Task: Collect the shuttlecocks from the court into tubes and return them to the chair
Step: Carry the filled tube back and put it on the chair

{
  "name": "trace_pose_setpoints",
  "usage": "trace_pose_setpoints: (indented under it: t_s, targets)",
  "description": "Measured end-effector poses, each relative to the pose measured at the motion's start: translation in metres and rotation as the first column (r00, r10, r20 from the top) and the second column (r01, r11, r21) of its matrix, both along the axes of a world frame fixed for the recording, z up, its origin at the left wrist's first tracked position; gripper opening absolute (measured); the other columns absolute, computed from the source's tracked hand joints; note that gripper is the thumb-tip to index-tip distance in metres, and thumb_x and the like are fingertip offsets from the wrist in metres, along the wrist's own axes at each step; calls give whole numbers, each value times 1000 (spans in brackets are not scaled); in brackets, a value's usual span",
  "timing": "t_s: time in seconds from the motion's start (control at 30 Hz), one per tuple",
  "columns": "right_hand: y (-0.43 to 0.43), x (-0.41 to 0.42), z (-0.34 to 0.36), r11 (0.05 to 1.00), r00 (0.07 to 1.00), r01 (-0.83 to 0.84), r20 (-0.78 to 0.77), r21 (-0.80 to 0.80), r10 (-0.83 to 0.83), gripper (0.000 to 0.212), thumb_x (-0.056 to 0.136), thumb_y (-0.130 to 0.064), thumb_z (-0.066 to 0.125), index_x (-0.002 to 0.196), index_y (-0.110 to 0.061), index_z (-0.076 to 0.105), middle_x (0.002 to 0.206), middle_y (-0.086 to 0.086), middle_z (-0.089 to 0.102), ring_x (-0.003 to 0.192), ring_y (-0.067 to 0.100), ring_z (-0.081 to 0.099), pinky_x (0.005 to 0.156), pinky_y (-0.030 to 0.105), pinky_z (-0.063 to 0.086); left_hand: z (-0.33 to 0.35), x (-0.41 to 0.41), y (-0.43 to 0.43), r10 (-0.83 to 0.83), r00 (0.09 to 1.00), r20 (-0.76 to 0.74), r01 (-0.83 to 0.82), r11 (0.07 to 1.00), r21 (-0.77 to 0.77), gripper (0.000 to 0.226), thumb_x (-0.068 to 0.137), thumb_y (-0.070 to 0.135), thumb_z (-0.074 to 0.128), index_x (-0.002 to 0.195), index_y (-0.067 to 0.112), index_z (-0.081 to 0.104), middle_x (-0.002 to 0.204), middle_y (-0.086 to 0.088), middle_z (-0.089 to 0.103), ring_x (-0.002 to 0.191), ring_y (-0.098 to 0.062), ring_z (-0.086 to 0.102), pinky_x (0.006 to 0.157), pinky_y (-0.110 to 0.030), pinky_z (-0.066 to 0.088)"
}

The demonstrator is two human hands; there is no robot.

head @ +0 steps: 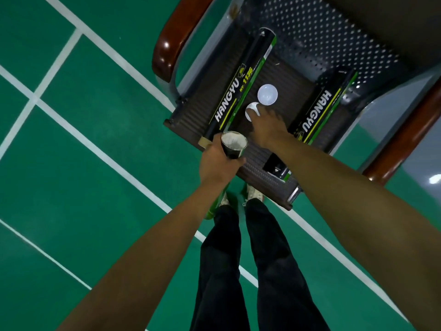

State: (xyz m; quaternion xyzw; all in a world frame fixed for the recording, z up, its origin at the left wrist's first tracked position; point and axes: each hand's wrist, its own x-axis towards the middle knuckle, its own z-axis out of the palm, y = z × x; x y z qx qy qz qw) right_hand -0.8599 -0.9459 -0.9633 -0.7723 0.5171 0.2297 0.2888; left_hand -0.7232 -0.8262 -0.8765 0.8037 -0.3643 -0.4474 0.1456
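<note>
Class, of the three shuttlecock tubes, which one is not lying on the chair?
The tube gripped upright in the left hand, open mouth showing; the other two lie flat on the chair seat.

Indoor badminton court, green sport floor (100, 163) crossed by white boundary lines (133, 180), shuttlecock tubes (241, 84) lying on courtside chair (310, 39)

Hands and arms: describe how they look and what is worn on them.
Both arms are bare for their whole visible length: no sleeves show. The left hand and right hand wear no gloves; no watch, bracelet or ring is visible.
</note>
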Motion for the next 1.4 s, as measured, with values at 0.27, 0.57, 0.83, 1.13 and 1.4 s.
trace_pose_setpoints:
  t_s: [0.27, 0.57, 0.83, 1.13, 1.4]
  targets:
    - [-7, 18, -47, 999, 1000, -15, -25, -41, 14, 78, 91, -1, 60, 156, -20, 23, 167, 16, -2, 142, 56, 19, 106, 64, 37, -31, 3, -12, -23, 1000, 9, 24, 999, -27, 78, 67, 34, 93, 134, 20, 57, 120, -1, 71, 110, -25, 67, 89, -43, 59]
    - [-13, 23, -56, 998, 1000, -3, 12, -63, 4, 69, 89, 0, 62, 149, -4, 29, 143, 27, 37, 130, 48, 40, 96, 57, 47, -43, 5, -22, -30, 999, 24, 31, 999, -30, 78, 66, 38, 92, 134, 21, 57, 121, -1, 71, 115, -24, 64, 92, -42, 56]
    - [-17, 20, -19, 854, 795, 521, 376, -19, -476, 27, 89, 1, 56, 115, -3, 60, 110, 22, 67, 101, 36, 65, 85, 39, 54, -17, 6, -38, 14, 1000, 6, -14, 1000, -5, 74, 65, 38, 92, 130, 25, 60, 119, 2, 71, 111, -21, 66, 92, -38, 56]
    - [-44, 16, 173, 731, 307, 657, 820, 184, -483, 16, 90, -22, 75, 102, -13, 75, 93, -8, 75, 88, 5, 71, 78, 31, 59, 88, 5, -90, 48, 997, -56, -55, 989, -138, 81, 51, 56, 81, 126, 43, 54, 117, 4, 67, 105, -19, 66, 93, -43, 56]
    - [-58, 13, 321, 893, 480, 432, 871, -127, -108, 26, 93, -17, 70, 119, -17, 74, 135, 2, 66, 138, 6, 48, 112, 20, 39, 247, 7, -134, 48, 999, 5, -42, 902, -429, 48, 77, 25, 66, 125, 29, 61, 106, 6, 72, 98, -18, 66, 84, -39, 56]
